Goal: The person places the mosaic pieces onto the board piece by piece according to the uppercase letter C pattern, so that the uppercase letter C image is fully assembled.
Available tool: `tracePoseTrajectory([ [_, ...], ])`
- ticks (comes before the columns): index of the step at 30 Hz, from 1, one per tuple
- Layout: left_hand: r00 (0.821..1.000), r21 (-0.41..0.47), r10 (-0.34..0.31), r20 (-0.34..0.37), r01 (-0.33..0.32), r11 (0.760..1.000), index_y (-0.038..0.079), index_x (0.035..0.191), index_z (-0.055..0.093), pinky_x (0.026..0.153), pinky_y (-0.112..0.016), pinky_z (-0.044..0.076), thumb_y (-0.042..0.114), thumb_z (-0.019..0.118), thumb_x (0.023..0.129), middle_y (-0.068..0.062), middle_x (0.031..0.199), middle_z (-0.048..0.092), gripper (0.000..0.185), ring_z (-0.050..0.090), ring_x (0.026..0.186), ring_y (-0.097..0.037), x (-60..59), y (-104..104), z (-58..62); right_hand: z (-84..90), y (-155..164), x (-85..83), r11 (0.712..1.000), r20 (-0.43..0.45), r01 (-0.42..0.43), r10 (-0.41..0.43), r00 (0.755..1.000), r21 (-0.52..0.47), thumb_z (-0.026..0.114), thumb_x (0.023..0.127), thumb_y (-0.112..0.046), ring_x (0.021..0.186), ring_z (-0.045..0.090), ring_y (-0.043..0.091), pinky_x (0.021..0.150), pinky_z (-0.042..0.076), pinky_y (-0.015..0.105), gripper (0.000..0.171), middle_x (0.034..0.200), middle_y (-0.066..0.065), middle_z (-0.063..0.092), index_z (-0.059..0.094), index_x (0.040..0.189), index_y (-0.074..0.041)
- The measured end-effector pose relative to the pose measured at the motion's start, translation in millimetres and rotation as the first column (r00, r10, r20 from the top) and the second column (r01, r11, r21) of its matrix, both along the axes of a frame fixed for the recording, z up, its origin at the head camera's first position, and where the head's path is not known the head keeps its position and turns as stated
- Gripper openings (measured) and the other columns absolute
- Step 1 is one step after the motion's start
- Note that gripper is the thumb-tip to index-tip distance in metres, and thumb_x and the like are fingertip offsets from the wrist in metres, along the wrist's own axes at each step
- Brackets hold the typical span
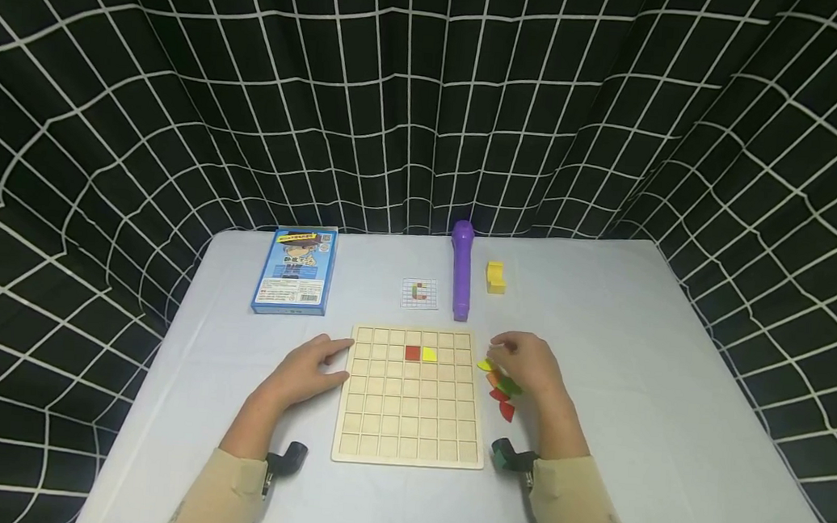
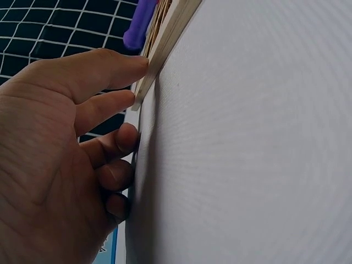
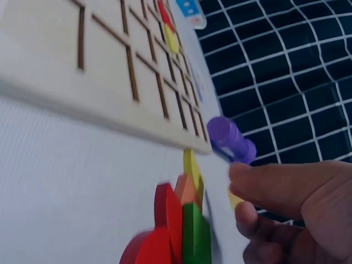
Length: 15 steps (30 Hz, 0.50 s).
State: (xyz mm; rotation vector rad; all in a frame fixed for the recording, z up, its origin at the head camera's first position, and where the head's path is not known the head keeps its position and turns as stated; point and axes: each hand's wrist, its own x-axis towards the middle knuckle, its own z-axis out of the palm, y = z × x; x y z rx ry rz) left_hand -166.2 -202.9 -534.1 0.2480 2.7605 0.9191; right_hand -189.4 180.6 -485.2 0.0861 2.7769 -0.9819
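Now, nearest to us, our left hand [image 1: 306, 374] rests flat on the table [image 1: 670, 409] with fingers straight, the fingertips [image 2: 135, 99] touching the left edge of the wooden grid board [image 1: 411, 397], steadying it without gripping. Our right hand [image 1: 528, 365] hovers just off the board's right edge over a small heap of coloured pieces [image 1: 500, 385], red, green, orange and yellow; its fingers [image 3: 269, 187] are bent toward the heap. The right wrist view shows nothing pinched between them, and we cannot be sure whether a tip touches a piece.

On the board, near its far edge, a red tile [image 1: 412, 353] and a yellow tile [image 1: 430, 354] sit in adjoining cells, touching; every other cell is bare. We judge that the filling of the grid has barely begun and that the step in hand is choosing the next piece from the heap. That move calls for a clean pinch on one piece alone, then a match against the pattern card [image 1: 419, 292], which lies beyond the board's far edge.

Farther off lie a purple cylinder [image 1: 461, 268], a yellow block [image 1: 495, 276] to its right, and a blue box [image 1: 296, 270] toward the table's far left corner.
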Motion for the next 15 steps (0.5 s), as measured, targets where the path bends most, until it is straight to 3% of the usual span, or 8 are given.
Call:
tracePoseTrajectory([
  [6, 1.000, 0.002, 0.007, 0.001, -0.007, 1.000, 0.020, 0.146, 0.060, 0.072, -0.036, 0.041, 0.034, 0.079, 0.088, 0.003, 0.091, 0.049, 0.063, 0.047, 0.082, -0.016, -0.1, -1, 0.0, -9.2, 1, 1.5, 0.997, 0.071, -0.068, 0.066, 0.995, 0.024, 0.079, 0.086, -0.016, 0.085, 0.058, 0.024, 0.079, 0.049, 0.042, 0.033, 0.093, 0.006, 0.065, 0.075, 0.117, -0.006],
  [12, 1.000, -0.001, 0.006, 0.005, -0.006, 1.000, 0.020, 0.146, 0.059, 0.073, -0.036, 0.042, 0.034, 0.079, 0.088, 0.003, 0.092, 0.050, 0.063, 0.047, 0.083, -0.015, 0.0, 0, 0.5, -14.8, -2, 3.7, 0.984, -0.009, -0.116, 0.118, 0.993, 0.135, 0.078, 0.085, -0.020, 0.092, 0.063, 0.026, 0.085, 0.051, 0.048, 0.031, 0.100, 0.005, 0.069, 0.077, 0.113, -0.007],
  [15, 1.000, -0.002, 0.008, 0.008, -0.008, 1.000, 0.020, 0.146, 0.059, 0.073, -0.036, 0.042, 0.034, 0.079, 0.088, 0.003, 0.092, 0.050, 0.063, 0.047, 0.082, -0.015, -0.3, 1, 1.1, -15.3, -2, 3.4, 0.975, -0.056, -0.139, 0.151, 0.987, 0.176, 0.074, 0.088, -0.023, 0.086, 0.062, 0.024, 0.082, 0.051, 0.047, 0.020, 0.093, 0.003, 0.068, 0.080, 0.100, -0.009],
])
